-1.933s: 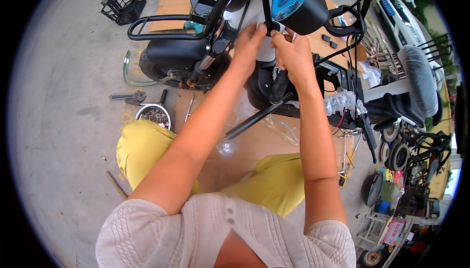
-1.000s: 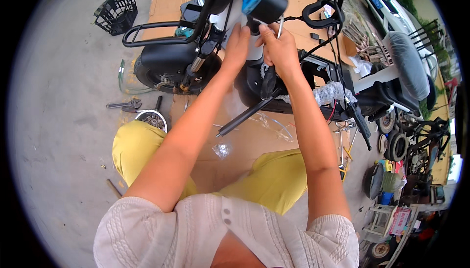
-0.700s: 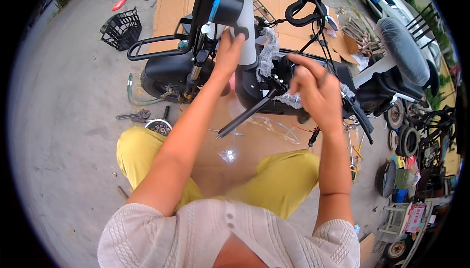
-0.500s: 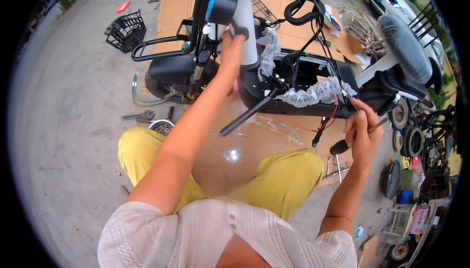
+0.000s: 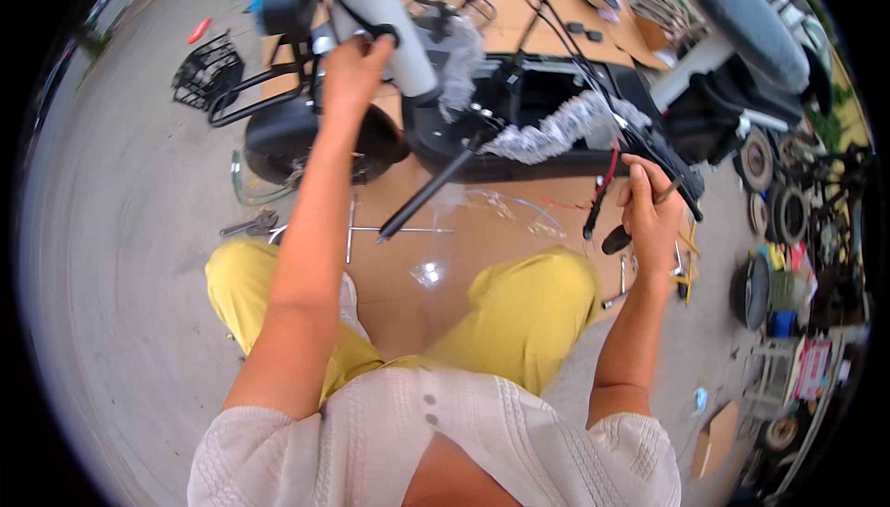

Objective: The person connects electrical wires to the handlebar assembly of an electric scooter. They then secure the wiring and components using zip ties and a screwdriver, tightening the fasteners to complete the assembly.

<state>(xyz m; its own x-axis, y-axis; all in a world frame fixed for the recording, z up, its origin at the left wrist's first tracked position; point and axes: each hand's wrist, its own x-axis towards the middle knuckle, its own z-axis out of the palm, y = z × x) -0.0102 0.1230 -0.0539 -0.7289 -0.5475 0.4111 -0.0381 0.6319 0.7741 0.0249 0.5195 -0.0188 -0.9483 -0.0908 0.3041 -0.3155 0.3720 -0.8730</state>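
A partly assembled electric scooter stands before me, with a pale grey steering column (image 5: 389, 30) and a black footboard body (image 5: 464, 150). My left hand (image 5: 352, 81) is closed at the column, fingers around a black cable fitting (image 5: 381, 35). At the right end of the body, my right hand (image 5: 652, 212) is closed on a rod-like tool with a dark rounded end (image 5: 616, 240); its exact kind is unclear. Its fingertips are close to red and black wires (image 5: 607, 178). Crumpled clear wrap (image 5: 556, 127) lies along the body's open compartment. A black bar (image 5: 426, 196) juts toward me.
Cardboard (image 5: 399, 275) covers the ground under the scooter. Wrenches (image 5: 248, 226) lie at left, and more metal tools (image 5: 621, 285) at right. A black crate (image 5: 208, 71) stands far left. The wrapped seat (image 5: 742, 20) rises at right, beyond which tyres (image 5: 788, 215) are piled.
The scooter and both hands appear shifted left and upward in the picture as the view moves. Each hand keeps its hold. The right hand's tool still sticks out below its fingers.
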